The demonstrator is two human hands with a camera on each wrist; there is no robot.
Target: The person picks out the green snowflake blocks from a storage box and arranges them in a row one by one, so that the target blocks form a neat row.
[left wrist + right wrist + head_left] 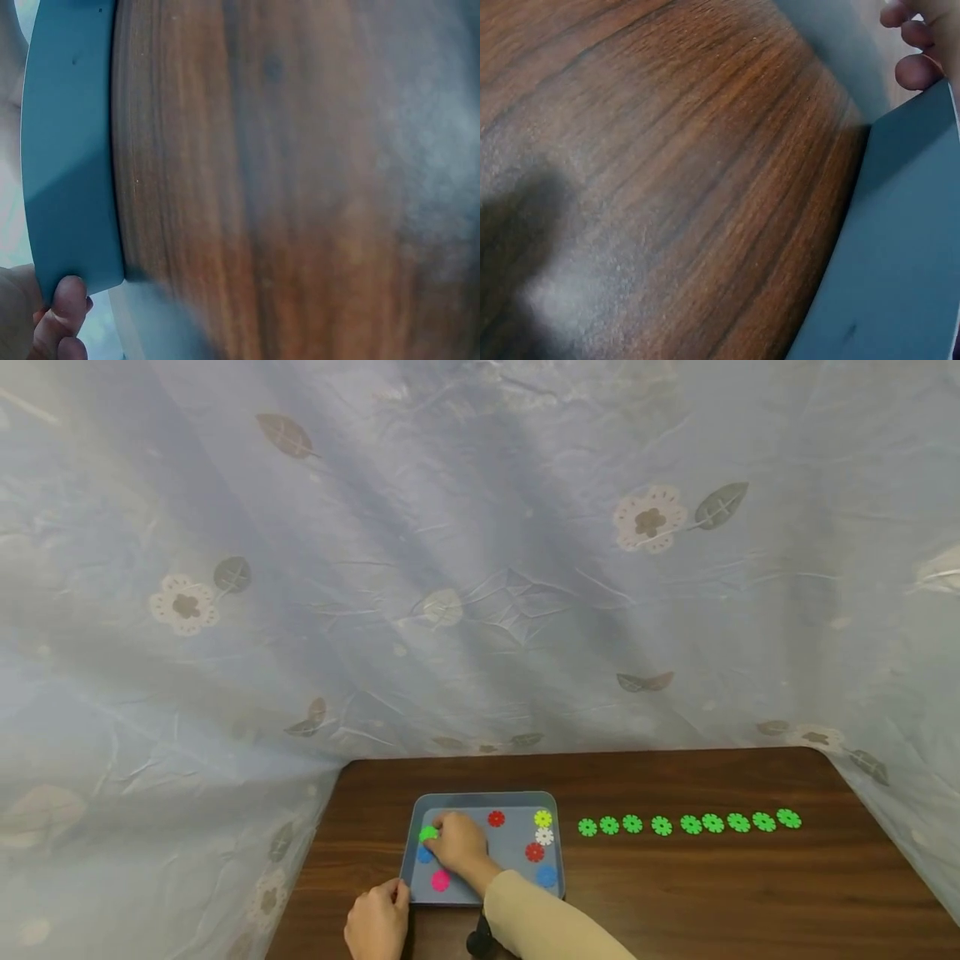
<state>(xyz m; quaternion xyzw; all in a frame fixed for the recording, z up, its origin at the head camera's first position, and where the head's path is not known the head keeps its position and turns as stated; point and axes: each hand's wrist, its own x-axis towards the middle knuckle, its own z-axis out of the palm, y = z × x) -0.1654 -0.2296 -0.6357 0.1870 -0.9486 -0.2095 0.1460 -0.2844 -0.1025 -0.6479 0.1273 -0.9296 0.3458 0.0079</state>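
Observation:
My right hand point(461, 843) reaches into the grey tray point(517, 799) and pinches a green snowflake disc point(427, 833) near the tray's left wall. Right beside it lies a blue disc point(424, 854), partly covered. A pink disc point(440, 880) lies nearer the front. At the front left corner, my left hand point(377, 920) grips the tray; the left wrist view shows its fingertips point(70, 300) against the corner of the tray wall point(71, 150). The right wrist view catches the tray's outer wall point(900, 225) and fingertips at the corner, but not the green disc.
Red point(497, 818), yellow point(542, 819), white point(544, 837) and blue point(547, 876) discs lie in the tray. Right of it, several green discs point(662, 826) form a row on the brown wooden table point(712, 893). A patterned curtain point(480, 568) hangs behind. Something black point(480, 942) is below the tray.

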